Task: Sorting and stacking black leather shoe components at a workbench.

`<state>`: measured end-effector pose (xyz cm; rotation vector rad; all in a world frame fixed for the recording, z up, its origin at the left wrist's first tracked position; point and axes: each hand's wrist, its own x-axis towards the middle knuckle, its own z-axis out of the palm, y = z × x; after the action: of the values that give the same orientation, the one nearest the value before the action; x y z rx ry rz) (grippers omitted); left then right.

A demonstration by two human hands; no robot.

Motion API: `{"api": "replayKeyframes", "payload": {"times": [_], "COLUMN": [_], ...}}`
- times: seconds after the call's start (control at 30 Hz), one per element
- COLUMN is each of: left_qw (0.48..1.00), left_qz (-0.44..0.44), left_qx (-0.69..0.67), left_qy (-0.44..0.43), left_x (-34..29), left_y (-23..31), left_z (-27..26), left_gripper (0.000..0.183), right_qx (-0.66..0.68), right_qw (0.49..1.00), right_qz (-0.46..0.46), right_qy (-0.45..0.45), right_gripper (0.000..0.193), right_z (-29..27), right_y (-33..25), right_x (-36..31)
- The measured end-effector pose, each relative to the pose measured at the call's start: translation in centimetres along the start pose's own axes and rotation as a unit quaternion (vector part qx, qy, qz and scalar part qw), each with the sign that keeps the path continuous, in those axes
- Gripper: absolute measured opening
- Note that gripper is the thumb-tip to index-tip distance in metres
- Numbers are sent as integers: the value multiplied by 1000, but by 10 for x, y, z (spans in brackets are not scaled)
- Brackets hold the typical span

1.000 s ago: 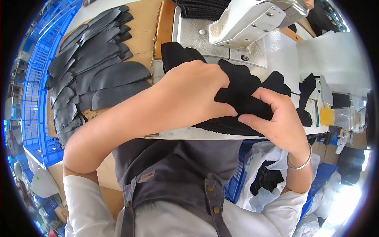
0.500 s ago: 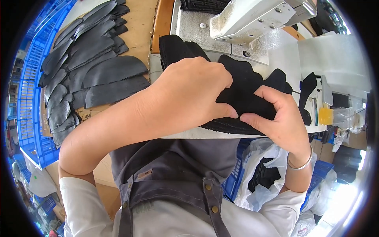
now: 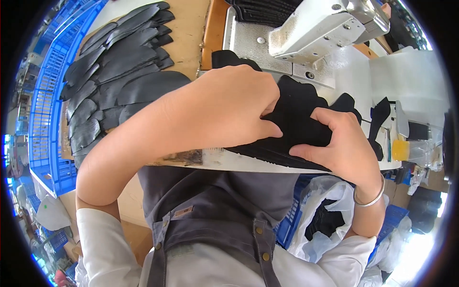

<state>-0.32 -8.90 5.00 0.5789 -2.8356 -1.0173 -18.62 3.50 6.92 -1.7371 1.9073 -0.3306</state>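
A stack of black fabric pieces with wavy edges lies in front of me at the front edge of the white sewing table. My left hand is laid over the left part of the stack, its fingers curled down on the fabric and its thumb along the near side. At the right, my right hand grips the same pieces between thumb and bent fingers. The two thumbs are apart. The left fingertips are hidden behind the hand and fabric.
A white sewing machine arm stands beyond the stack. Several dark leather-like pieces overlap at the left, beside a blue crate. Single black piece and a yellow-capped container lie right. Below hangs a white plastic bag holding black pieces.
The whole view has shifted, with the table and stack now further right. My left hand has moved left relative to the stack, and the gap between my thumbs has widened.
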Motion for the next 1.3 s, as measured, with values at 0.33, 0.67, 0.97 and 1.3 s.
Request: {"api": "replayKeyframes", "payload": {"times": [0.33, 0.67, 0.97, 1.3], "left_qw": [999, 980, 956, 955], "left_qz": [33, 33, 122, 130], "left_qx": [2, 112, 231, 234], "left_qy": [28, 161, 131, 132], "left_x": [-8, -25, -39, -36], "left_y": [-12, 2, 25, 21], "left_z": [3, 22, 78, 83], "left_gripper": [32, 29, 76, 76], "right_qx": [17, -16, 89, 140], "right_qw": [1000, 998, 994, 989], "right_qz": [13, -25, 71, 24], "right_qy": [15, 57, 1, -28], "right_gripper": [44, 43, 31, 19], "right_z": [2, 8, -18, -17], "right_y": [-8, 3, 27, 56], "right_x": [0, -7, -21, -22]}}
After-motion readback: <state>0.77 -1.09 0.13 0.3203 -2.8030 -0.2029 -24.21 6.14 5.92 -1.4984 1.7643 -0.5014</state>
